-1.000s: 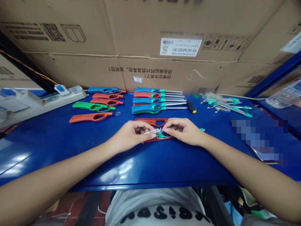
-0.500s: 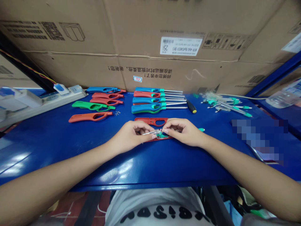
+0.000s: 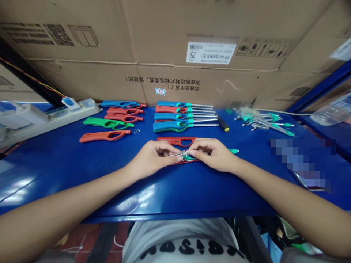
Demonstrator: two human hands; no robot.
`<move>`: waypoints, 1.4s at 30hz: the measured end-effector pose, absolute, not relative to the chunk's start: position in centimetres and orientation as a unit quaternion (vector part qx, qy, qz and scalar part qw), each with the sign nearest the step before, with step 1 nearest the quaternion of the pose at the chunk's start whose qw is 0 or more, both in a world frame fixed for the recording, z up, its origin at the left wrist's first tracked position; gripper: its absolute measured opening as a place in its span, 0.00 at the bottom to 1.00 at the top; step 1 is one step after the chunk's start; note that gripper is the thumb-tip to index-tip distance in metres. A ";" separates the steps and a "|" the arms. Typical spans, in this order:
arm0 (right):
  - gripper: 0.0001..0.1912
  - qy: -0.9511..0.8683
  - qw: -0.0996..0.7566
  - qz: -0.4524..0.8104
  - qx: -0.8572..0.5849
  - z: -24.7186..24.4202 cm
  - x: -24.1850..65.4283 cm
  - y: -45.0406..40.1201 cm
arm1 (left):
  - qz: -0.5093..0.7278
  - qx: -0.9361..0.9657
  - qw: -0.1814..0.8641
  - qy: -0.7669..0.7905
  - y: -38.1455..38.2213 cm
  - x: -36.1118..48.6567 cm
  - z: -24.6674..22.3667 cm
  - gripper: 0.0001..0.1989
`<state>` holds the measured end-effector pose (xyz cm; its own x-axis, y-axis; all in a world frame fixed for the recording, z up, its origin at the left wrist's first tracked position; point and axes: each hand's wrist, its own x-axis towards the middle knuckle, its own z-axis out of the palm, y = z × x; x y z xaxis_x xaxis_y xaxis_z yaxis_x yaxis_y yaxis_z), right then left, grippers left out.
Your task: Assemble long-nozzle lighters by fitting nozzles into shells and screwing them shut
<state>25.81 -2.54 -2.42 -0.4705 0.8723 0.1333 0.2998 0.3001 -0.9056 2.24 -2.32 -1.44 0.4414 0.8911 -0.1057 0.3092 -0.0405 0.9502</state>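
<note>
My left hand (image 3: 150,157) is closed, its thumb and fingertips pinching a small clear lighter fuel tank (image 3: 179,153). At the tank's right end my right hand (image 3: 216,156) is pinched shut; the small part at its fingertips is too hidden to make out. Below the fingers lies a red lighter shell half with a green trigger piece (image 3: 188,158) in it, mostly covered by my hands. Just behind is another open red shell half (image 3: 168,140). A green nozzle end (image 3: 234,151) shows past my right hand.
Several lighter handles (image 3: 105,135) lie at left beside small screws (image 3: 137,131). Several lighters with metal barrels (image 3: 171,126) are stacked at the back, near a screwdriver (image 3: 225,126). Rightward are bagged nozzle parts (image 3: 263,120) and a blurred-out flat object (image 3: 304,164). A cardboard box (image 3: 109,80) walls the back.
Both hands stay in nearly the same place, pinching at the fuel tank. My right fingertips have shifted very slightly left and down against its end.
</note>
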 end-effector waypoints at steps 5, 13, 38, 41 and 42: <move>0.11 -0.736 0.334 0.431 -0.402 -2.6 25.6 -2.6 | 0.290 0.673 0.518 0.442 -2.4 2.3 -1.6 0.13; 0.14 -0.719 0.342 0.440 -0.414 -2.6 25.4 -2.8 | 0.292 0.675 0.512 0.443 -2.5 2.5 -1.2 0.12; 0.18 -0.699 0.357 0.432 -0.444 -3.3 24.9 -2.9 | 0.309 0.667 0.512 0.444 -3.0 2.9 -1.5 0.12; 0.18 -0.696 0.363 0.447 -0.429 -3.1 25.0 -2.7 | 0.297 0.661 0.522 0.449 -2.9 2.8 -1.1 0.13; 0.18 -0.696 0.365 0.454 -0.420 -3.0 25.1 -2.6 | 0.292 0.659 0.528 0.450 -2.8 2.8 -0.9 0.14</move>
<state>25.13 -2.59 -2.99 -0.3808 0.9159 0.1268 0.2528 0.2350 -0.9385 2.75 -2.80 -0.91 0.4242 0.9010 -0.0904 0.2846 -0.0379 0.9579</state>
